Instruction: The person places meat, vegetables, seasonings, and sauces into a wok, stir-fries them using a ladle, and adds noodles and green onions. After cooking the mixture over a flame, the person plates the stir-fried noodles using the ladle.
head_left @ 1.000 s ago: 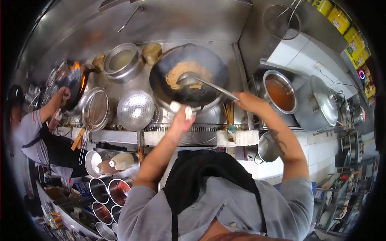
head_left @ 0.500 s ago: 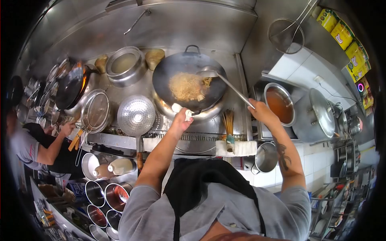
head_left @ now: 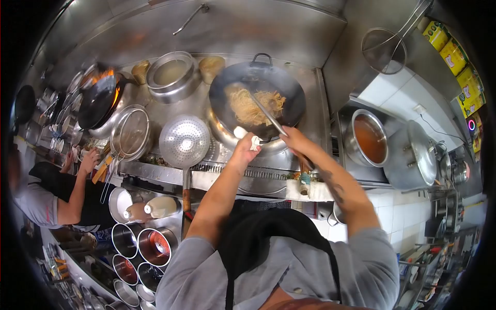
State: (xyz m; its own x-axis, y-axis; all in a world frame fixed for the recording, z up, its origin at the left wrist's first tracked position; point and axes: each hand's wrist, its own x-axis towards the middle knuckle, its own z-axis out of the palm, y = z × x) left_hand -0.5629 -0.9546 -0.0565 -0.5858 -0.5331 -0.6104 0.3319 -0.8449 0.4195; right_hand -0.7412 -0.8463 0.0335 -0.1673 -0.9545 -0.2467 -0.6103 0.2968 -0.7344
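Note:
Noodles (head_left: 261, 107) lie in a dark wok (head_left: 290, 90) on the burner in front of me. My left hand (head_left: 245, 151) is closed on a folded white cloth (head_left: 255, 141) at the wok's near handle. Closed round the long handle of a metal ladle (head_left: 265, 112) is my right hand (head_left: 296, 138), above the wok's near right rim. The ladle slants across the noodles to the far left; its bowl is blurred there. Below my right forearm stands a bamboo brush (head_left: 305, 178), partly covered by the arm.
A perforated strainer (head_left: 184, 139) lies left of the wok, near a steel pot (head_left: 170, 77). At right stand a pot of reddish-brown liquid (head_left: 370, 138) and a lidded pot (head_left: 411, 155). A co-worker (head_left: 64, 191) stands left beside a flaming wok (head_left: 98, 103).
My right hand has moved left and in over the wok's near rim. The ladle's bowl has swung from the wok's right side to the far left of the noodles. The view has shifted slightly.

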